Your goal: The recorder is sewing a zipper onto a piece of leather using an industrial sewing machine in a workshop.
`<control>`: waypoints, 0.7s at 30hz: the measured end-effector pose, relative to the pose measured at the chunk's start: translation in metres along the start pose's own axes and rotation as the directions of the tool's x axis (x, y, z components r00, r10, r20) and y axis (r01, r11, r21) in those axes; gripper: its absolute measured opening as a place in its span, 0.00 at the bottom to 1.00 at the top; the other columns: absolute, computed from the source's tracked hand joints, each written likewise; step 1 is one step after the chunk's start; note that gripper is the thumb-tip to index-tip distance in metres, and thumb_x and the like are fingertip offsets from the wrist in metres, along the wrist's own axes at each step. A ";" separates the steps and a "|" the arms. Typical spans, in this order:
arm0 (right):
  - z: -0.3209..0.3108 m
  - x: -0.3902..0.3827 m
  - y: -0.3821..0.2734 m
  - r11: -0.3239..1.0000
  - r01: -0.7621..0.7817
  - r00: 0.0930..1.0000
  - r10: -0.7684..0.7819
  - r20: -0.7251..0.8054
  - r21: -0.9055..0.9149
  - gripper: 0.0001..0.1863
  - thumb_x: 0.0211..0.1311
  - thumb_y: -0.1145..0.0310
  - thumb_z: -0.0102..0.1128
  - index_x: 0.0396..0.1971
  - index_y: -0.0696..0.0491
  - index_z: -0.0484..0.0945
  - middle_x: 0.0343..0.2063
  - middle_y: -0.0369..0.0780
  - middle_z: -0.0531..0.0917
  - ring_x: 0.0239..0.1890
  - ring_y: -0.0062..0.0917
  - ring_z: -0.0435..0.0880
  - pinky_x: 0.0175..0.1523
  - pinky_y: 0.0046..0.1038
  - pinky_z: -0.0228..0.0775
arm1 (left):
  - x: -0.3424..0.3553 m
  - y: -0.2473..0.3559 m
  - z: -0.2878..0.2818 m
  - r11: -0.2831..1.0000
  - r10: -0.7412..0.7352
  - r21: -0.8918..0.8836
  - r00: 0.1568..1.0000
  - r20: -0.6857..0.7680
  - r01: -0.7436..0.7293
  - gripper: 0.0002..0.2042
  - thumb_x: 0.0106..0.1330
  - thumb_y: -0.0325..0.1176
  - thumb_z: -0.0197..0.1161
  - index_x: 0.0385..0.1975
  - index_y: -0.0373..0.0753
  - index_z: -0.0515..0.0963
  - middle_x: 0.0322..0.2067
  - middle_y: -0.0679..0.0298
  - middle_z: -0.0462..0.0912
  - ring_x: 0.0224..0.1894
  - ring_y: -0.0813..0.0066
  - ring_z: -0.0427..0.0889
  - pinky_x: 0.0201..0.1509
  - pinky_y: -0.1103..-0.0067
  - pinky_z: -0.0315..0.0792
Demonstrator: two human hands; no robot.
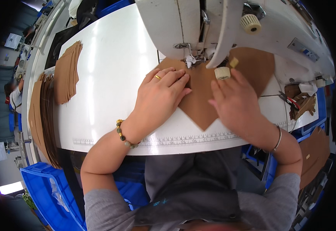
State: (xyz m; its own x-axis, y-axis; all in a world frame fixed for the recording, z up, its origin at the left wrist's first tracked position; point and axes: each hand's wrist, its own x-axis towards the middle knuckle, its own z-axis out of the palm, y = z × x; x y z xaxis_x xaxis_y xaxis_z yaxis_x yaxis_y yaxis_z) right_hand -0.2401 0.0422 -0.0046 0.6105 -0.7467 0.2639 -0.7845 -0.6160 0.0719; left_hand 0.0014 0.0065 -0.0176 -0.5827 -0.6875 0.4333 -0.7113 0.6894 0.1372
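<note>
A brown fabric piece lies on the white table under the needle area of a sewing machine. My left hand rests flat on its left side, fingers stretched toward the presser foot. On the fabric's right part, my right hand lies with fingers extended, slightly blurred, beside a cream knob. Neither hand is closed around anything. A small yellowish tab shows just beyond my right fingertips. Part of the fabric is hidden behind the machine and my hands.
Two stacks of brown pieces, one on the table and one at its left edge, stand at left. Red-handled snippers lie by brown scraps at right. Blue bins sit below. A ruler strip runs along the front edge.
</note>
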 end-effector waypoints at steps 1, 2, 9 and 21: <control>-0.001 -0.008 -0.010 0.996 0.091 0.995 -0.092 -0.044 -0.016 0.21 0.60 0.66 0.63 0.44 0.69 0.84 0.46 0.57 0.87 0.55 0.44 0.85 0.71 0.47 0.68 | 0.000 0.002 0.001 1.000 0.010 -0.009 1.000 0.003 -0.010 0.18 0.65 0.41 0.72 0.50 0.38 0.87 0.53 0.62 0.87 0.58 0.62 0.84 0.64 0.67 0.76; -0.003 -0.013 -0.017 0.997 0.079 0.996 -0.080 -0.040 -0.017 0.21 0.60 0.66 0.63 0.44 0.69 0.84 0.46 0.57 0.87 0.55 0.44 0.85 0.71 0.47 0.68 | -0.001 0.004 0.001 0.999 -0.003 -0.037 1.000 0.010 0.004 0.19 0.64 0.42 0.73 0.50 0.38 0.87 0.53 0.62 0.88 0.58 0.61 0.84 0.63 0.68 0.76; -0.001 -0.018 -0.038 0.975 0.219 0.966 -0.210 -0.148 0.047 0.24 0.50 0.67 0.59 0.43 0.70 0.84 0.42 0.58 0.88 0.52 0.45 0.87 0.67 0.47 0.72 | -0.002 0.002 -0.001 0.995 -0.013 -0.096 0.997 0.073 0.020 0.29 0.56 0.47 0.77 0.54 0.36 0.85 0.57 0.59 0.85 0.64 0.57 0.81 0.64 0.66 0.78; -0.063 -0.049 0.064 0.977 0.178 0.923 -0.124 -0.364 0.118 0.15 0.66 0.60 0.68 0.41 0.57 0.85 0.44 0.44 0.86 0.43 0.33 0.88 0.56 0.38 0.82 | -0.006 0.010 -0.003 0.997 -0.064 -0.040 0.994 0.094 0.068 0.35 0.53 0.51 0.78 0.56 0.32 0.83 0.59 0.56 0.83 0.66 0.54 0.80 0.63 0.67 0.79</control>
State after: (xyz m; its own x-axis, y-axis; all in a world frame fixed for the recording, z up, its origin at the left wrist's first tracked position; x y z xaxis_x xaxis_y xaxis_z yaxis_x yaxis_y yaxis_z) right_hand -0.3272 0.0556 0.0479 0.6213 -0.5213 0.5850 -0.6447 -0.7644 0.0036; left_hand -0.0004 0.0183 -0.0160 -0.5707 -0.7483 0.3381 -0.7327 0.6499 0.2017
